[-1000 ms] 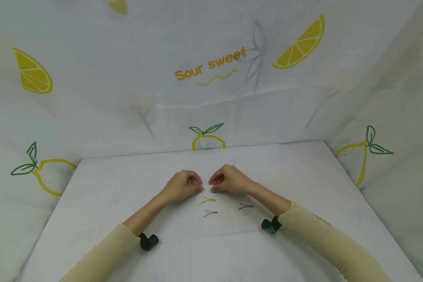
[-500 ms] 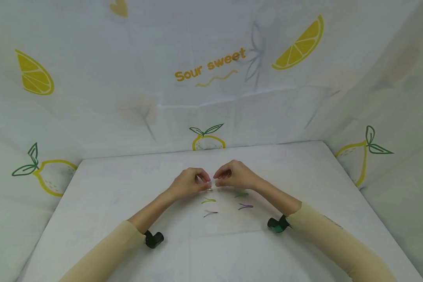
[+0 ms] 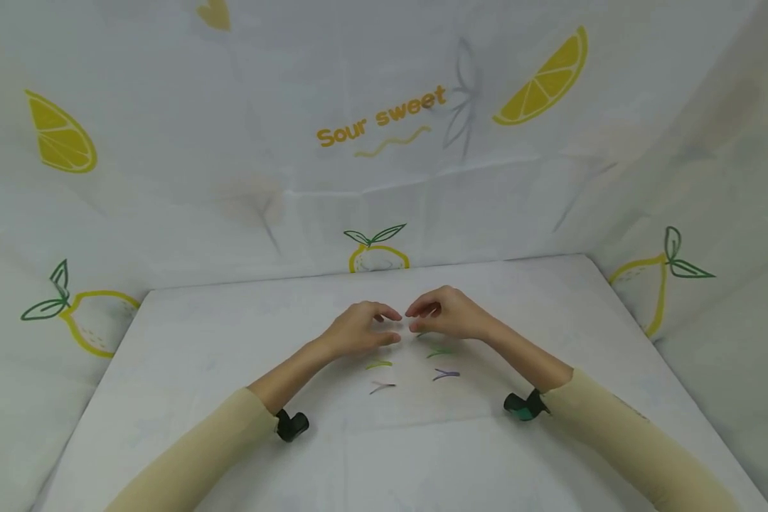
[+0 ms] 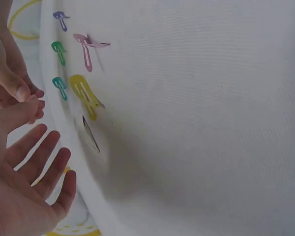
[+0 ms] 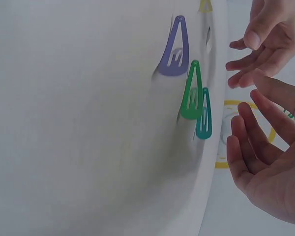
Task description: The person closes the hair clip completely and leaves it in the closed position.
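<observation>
I have the left hand [image 3: 360, 329] loosely spread, the right hand [image 3: 453, 315] gently curved, both empty. Nearest the left, I can't tell whether the silver clip [image 4: 91, 134] is open; beyond it, yellow clip [image 4: 78, 83] and pink clip [image 4: 81, 38], and by the right, teal clip [image 5: 203, 133], green clip [image 5: 190, 113] and purple clip [image 5: 172, 70], already stand sprung open.

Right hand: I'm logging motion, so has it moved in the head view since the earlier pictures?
Yes: the right hand has shifted rightward and slightly up the picture, judged against the unmoved purple clip.
</observation>
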Motion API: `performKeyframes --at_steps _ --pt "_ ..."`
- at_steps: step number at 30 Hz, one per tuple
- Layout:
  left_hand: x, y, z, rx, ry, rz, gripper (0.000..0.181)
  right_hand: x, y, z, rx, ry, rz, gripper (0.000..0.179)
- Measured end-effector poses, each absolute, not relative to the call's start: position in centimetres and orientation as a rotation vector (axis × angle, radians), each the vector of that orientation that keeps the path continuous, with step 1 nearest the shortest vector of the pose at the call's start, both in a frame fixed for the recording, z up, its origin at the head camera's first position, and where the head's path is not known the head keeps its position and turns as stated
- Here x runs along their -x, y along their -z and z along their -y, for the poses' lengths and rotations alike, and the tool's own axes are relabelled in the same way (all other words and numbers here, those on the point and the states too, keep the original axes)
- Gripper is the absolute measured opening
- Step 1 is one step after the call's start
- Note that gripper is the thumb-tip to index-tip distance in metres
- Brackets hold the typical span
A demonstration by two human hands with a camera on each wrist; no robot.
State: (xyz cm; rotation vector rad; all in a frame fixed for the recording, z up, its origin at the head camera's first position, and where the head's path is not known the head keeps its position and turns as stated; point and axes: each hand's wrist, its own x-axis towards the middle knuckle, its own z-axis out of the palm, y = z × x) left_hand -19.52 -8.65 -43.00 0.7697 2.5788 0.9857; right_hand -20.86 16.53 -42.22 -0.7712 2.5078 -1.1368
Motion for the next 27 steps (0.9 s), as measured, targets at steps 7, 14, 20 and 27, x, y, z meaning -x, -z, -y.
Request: performKeyframes --at_steps 7,14,20,27 --pt "19.7 43.2 7.7 -0.850 -0.973 -2.484 0.043 21.2 42.8 -18.1 0.737 1.127 -2.511 0.027" --pt "19.7 43.6 7.0 -0.884 -0.903 -2.483 0.043 21.6 43.5 -18.9 0.740 1.095 -2.490 0.029" --pt "20.0 43.8 6.3 -0.894 -0.890 -2.496 0.040 21.6 43.6 -19.3 0.712 1.074 -2.465 0.028" --pt "20.3 44.4 5.5 -0.883 -0.887 -2.539 0.034 22.0 43.8 -19.5 0.688 1.034 -2.449 0.022"
